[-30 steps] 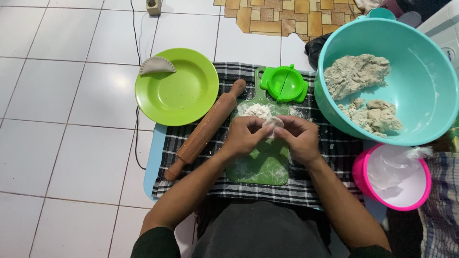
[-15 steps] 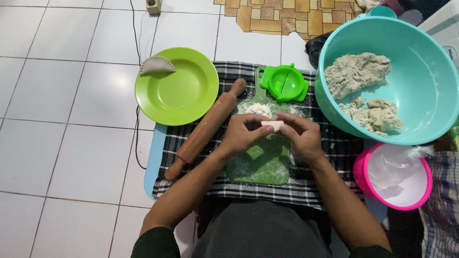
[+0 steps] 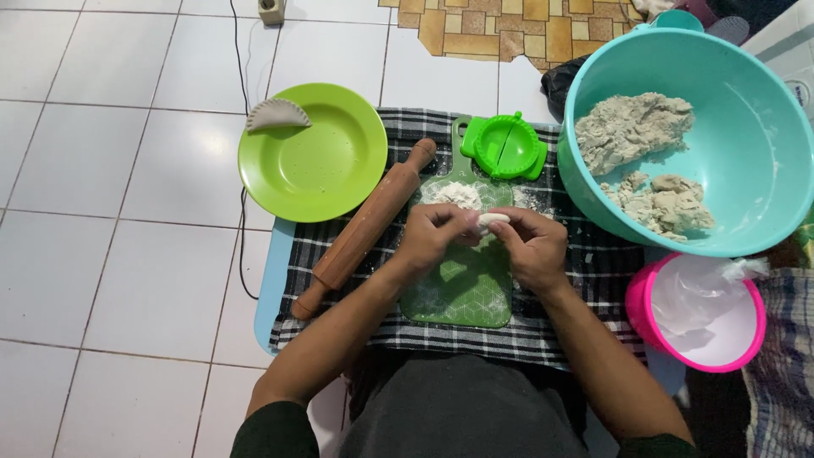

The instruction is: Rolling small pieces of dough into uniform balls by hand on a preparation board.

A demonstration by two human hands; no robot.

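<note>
**A:** What has changed since a moment ago?

**B:** Very little. Both hands stay over the green cutting board (image 3: 462, 284). The small piece of dough (image 3: 493, 220) now shows as a pale lump between them, a bit clearer than a second ago, when the fingers covered more of it.

**A:** How are the fingers set?

**B:** The left hand (image 3: 437, 236) and right hand (image 3: 530, 246) both have their fingers curled closed on the dough, pinching it from either side just above the board's floured upper end.

**A:** And what lies around them?

**B:** A wooden rolling pin (image 3: 365, 227) lies slanted on the checked cloth (image 3: 585, 280), just left of the board. A green dumpling press (image 3: 507, 146) sits open at the board's handle. Farther left, a green plate (image 3: 314, 157) carries one folded dumpling (image 3: 277, 114) on its rim.

**A:** Any packages or labels?

**B:** To the right, a big teal bowl (image 3: 755, 144) holds grey dough lumps, and below it a pink bowl (image 3: 695, 314) holds a clear, crumpled plastic bag. No label is readable.
</note>
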